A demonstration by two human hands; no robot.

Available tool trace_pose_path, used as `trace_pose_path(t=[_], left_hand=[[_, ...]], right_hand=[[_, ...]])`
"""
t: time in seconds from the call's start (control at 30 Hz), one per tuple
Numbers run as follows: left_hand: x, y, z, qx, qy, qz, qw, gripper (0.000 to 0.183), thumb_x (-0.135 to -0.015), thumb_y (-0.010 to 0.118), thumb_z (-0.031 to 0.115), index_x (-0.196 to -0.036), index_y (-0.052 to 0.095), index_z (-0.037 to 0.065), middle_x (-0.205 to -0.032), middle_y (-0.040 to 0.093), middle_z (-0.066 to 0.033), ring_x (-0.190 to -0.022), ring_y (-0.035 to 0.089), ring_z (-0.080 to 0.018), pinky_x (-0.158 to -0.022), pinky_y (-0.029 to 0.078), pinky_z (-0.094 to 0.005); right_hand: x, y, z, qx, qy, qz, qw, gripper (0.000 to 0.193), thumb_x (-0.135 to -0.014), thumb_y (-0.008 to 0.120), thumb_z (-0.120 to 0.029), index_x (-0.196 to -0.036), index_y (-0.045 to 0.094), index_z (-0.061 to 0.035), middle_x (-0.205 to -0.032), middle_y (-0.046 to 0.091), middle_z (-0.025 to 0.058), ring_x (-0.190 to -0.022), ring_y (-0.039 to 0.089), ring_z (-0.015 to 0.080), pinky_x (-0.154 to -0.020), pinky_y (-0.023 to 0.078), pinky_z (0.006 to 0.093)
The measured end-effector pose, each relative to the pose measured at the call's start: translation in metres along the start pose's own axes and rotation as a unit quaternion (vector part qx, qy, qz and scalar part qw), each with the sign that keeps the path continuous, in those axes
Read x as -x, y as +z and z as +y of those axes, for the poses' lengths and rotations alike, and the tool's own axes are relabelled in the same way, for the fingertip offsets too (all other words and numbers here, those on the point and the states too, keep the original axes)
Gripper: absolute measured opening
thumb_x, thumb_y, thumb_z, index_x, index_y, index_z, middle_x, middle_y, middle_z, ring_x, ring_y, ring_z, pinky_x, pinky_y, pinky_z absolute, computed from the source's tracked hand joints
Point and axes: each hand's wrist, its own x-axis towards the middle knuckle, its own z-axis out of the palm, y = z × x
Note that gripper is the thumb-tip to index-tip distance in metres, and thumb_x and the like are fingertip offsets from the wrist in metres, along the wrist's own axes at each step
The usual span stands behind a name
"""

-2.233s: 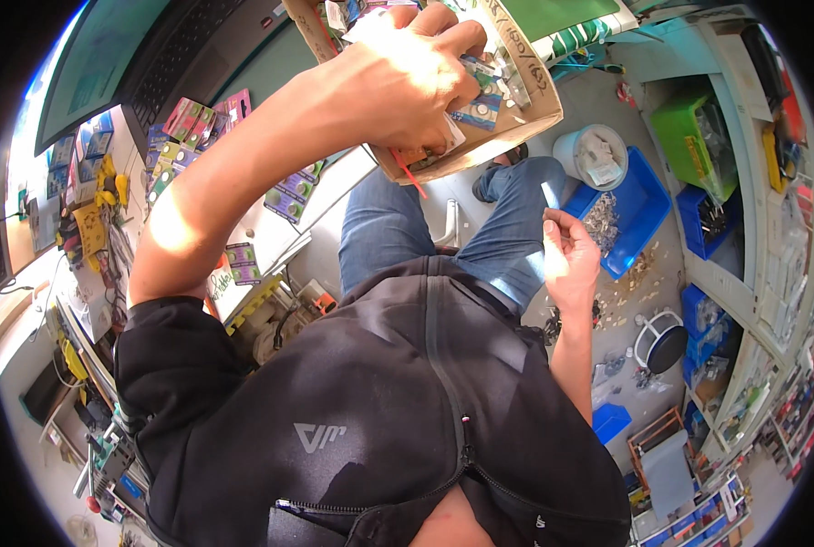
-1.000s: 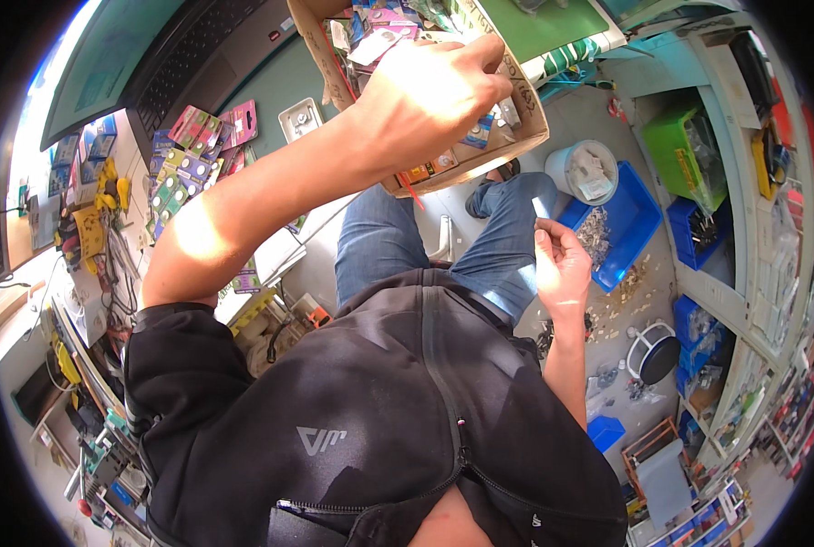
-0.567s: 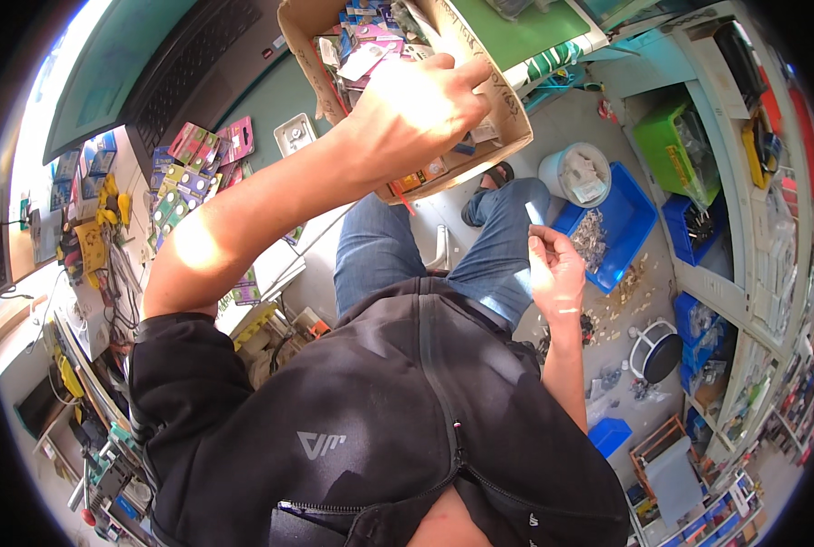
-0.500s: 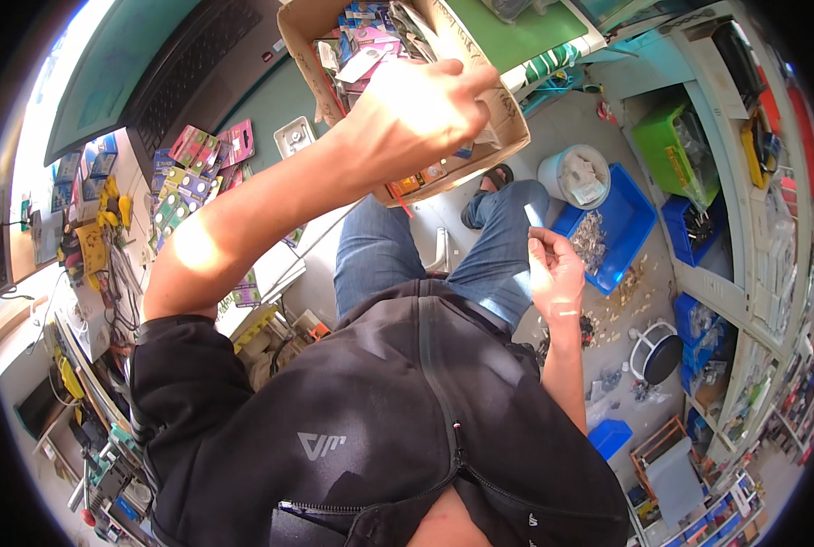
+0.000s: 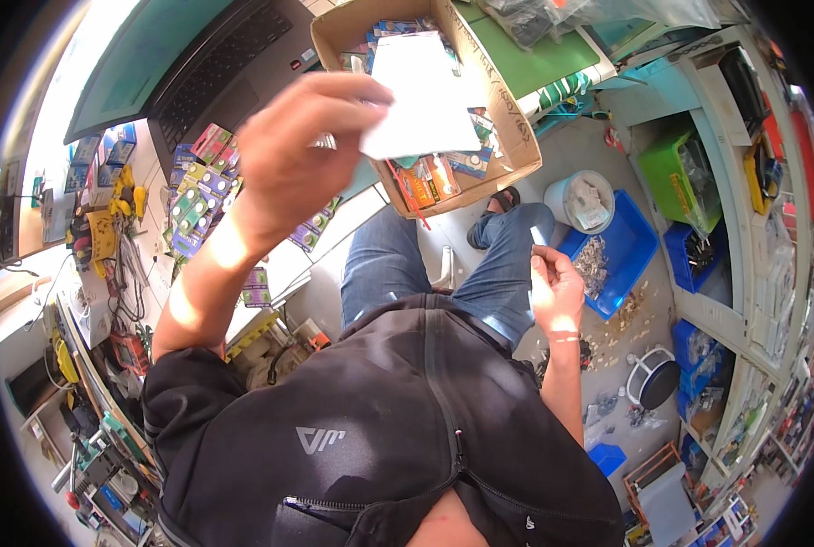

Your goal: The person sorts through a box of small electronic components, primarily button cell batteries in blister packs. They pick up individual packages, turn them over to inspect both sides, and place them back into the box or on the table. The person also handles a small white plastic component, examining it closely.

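My left hand (image 5: 302, 150) is up at the left side of an open cardboard box (image 5: 493, 77), blurred by motion. Its fingertips are pinched at the edge of a blank white card (image 5: 425, 100), which hangs above the box and hides much of its inside. Around the card, small colourful packs (image 5: 439, 173) show in the box. Lower on the right, over my knee, my right hand (image 5: 557, 292) is closed on a small white slip (image 5: 539, 237) that sticks up from thumb and fingers.
Blister cards of button cells (image 5: 202, 205) lie on the table at left, beside a laptop (image 5: 211, 68). A blue tray (image 5: 626, 273) and white bucket (image 5: 580, 196) stand on the floor at right. Shelves with bins line the far right; a stool (image 5: 653, 378) stands nearby.
My left hand has moved left from over the box and now has the white card, which lies bright across the opening. My right hand stays nearly still with its slip.
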Motion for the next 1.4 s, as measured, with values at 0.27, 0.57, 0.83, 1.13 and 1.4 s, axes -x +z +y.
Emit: trace_pose_path(t=[0.27, 0.57, 0.83, 1.13, 1.4], left_hand=[[0.011, 0.001, 0.000, 0.260, -0.275, 0.255, 0.890, 0.010, -0.096, 0.054, 0.002, -0.105, 0.053, -0.003, -0.089, 0.067, -0.0165, -0.070, 0.070, -0.0223, -0.062, 0.059, -0.0305], [0.039, 0.008, 0.010, 0.444, -0.379, 0.307, 0.751, 0.016, -0.096, 0.053, 0.006, -0.109, 0.054, -0.002, -0.095, 0.067, -0.0149, -0.079, 0.070, -0.0249, -0.068, 0.059, -0.0328], [0.044, 0.001, 0.012, 0.471, -0.365, 0.325, 0.734, 0.019, -0.097, 0.051, 0.003, -0.115, 0.052, -0.001, -0.098, 0.066, -0.0139, -0.085, 0.070, -0.0283, -0.072, 0.059, -0.0343], [0.062, -0.011, 0.031, 0.433, -0.377, 0.365, 0.733, 0.028, -0.096, 0.052, 0.003, -0.123, 0.046, -0.002, -0.098, 0.064, -0.0162, -0.085, 0.070, -0.0308, -0.073, 0.059, -0.0366], [0.075, -0.011, 0.037, 0.405, -0.431, 0.361, 0.721, 0.030, -0.096, 0.053, 0.005, -0.123, 0.047, -0.005, -0.100, 0.064, -0.0166, -0.085, 0.069, -0.0297, -0.074, 0.059, -0.0368]], right_hand=[[0.001, 0.000, -0.004, 0.004, 0.023, -0.008, 1.000, 0.021, -0.093, 0.062, -0.006, -0.112, 0.063, 0.0037, -0.097, 0.066, 0.0030, -0.082, 0.058, 0.0052, -0.075, 0.047, 0.0194], [-0.013, 0.003, -0.071, 0.013, -0.113, 0.014, 0.993, 0.016, -0.091, 0.064, -0.004, -0.106, 0.066, 0.0011, -0.101, 0.066, 0.0077, -0.083, 0.062, 0.0122, -0.076, 0.051, 0.0254], [-0.028, 0.020, -0.156, 0.075, -0.274, 0.033, 0.958, 0.022, -0.080, 0.071, 0.003, -0.101, 0.066, -0.0003, -0.099, 0.067, 0.0109, -0.086, 0.065, 0.0200, -0.078, 0.051, 0.0279], [-0.096, 0.035, -0.207, 0.464, -0.481, -0.063, 0.741, 0.035, -0.064, 0.079, -0.020, -0.094, 0.072, -0.0035, -0.123, 0.056, 0.0124, -0.122, 0.045, 0.0338, -0.102, 0.036, 0.0464], [-0.100, 0.046, -0.205, 0.481, -0.417, -0.094, 0.765, 0.021, -0.068, 0.075, -0.019, -0.085, 0.075, -0.0060, -0.124, 0.057, 0.0112, -0.128, 0.040, 0.0342, -0.106, 0.033, 0.0488]])
